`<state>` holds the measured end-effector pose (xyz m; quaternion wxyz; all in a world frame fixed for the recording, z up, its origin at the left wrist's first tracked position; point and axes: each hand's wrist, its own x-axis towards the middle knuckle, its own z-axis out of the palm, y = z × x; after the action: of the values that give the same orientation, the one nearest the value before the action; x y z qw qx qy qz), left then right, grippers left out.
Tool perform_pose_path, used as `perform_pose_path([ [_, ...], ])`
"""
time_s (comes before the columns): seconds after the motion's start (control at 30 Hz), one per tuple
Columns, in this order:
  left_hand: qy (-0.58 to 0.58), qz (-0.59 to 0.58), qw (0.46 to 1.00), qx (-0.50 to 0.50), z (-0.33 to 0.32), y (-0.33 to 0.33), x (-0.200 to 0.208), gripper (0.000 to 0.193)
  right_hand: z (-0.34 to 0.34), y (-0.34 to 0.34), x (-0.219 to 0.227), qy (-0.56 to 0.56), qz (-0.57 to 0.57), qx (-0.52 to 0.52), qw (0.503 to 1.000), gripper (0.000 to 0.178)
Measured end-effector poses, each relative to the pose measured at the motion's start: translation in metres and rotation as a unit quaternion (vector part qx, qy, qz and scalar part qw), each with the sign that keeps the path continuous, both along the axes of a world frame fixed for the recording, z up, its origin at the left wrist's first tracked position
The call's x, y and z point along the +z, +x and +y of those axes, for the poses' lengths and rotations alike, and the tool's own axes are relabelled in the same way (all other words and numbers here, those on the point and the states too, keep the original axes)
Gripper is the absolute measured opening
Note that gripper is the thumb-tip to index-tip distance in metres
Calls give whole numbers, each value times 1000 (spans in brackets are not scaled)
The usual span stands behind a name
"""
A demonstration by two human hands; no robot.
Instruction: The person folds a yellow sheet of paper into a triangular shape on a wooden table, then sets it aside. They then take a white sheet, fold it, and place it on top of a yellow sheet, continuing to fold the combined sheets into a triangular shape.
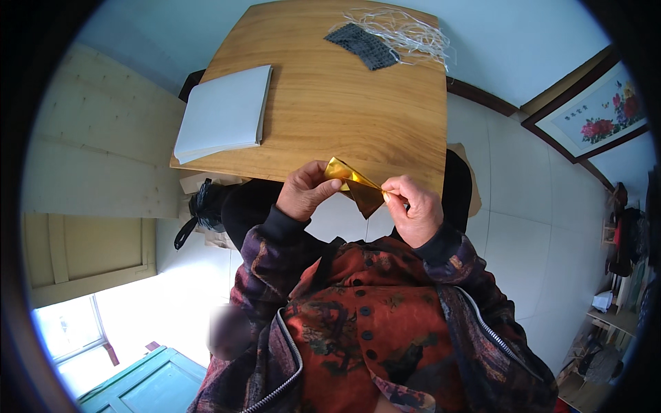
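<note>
Nearest me, along the bottom of the frame, I see a red patterned shirt (365, 303) with dark buttons, under an unzipped dark jacket (475, 330) whose sleeves run up toward the centre. Just above, at mid-frame, I have both hands on a piece of gold foil (363, 194). The left hand (303, 191) pinches its left end, thumb on the near face and the other fingers curled behind. The right hand (418, 212) nips the foil's right corner between thumb and forefinger, its other fingers bent in toward the palm. The foil hangs between them, creased across, with a bright upper band and a darker pointed flap below; to me it looks held up at the desk's near edge. To the left, below that edge, I make out a black plastic bag (204, 206). On the wooden desk (344, 124), a stack of white sheets (224, 113) lies at the left corner. Farther off, at the upper right of the desk, I see a dark grey textured piece (363, 45), with a loose tangle of pale strands (413, 38) beside it, some meeting its edge.
</note>
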<state>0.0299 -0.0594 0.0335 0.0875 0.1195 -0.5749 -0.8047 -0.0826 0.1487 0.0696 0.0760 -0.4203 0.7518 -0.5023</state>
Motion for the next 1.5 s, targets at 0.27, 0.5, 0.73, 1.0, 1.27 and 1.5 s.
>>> perform_pose_path([
  [0.27, -14, 28, 999, 30, 6, 8, 15, 5, 4, 2, 9, -35, -71, 21, 997, 34],
  [0.5, -1, 64, 996, 59, 15, 11, 19, 5, 9, 7, 19, -18, -59, 34, 998, 41],
  [0.73, 8, 62, 997, 53, 19, 12, 23, 4, 9, 8, 23, -28, -51, 39, 998, 37],
  [1.0, 32, 30, 995, 93, 36, 8, 33, 23, 7, 4, 4, -94, -249, 104, 958, 17],
  [1.27, -66, 26, 994, 83, 37, 8, 26, 44, 8, 2, -13, -179, -416, 141, 880, 18],
  [1.5, -109, 1, 994, 28, 34, 9, 32, 48, 10, -7, -17, -155, -469, 148, 857, 18],
])
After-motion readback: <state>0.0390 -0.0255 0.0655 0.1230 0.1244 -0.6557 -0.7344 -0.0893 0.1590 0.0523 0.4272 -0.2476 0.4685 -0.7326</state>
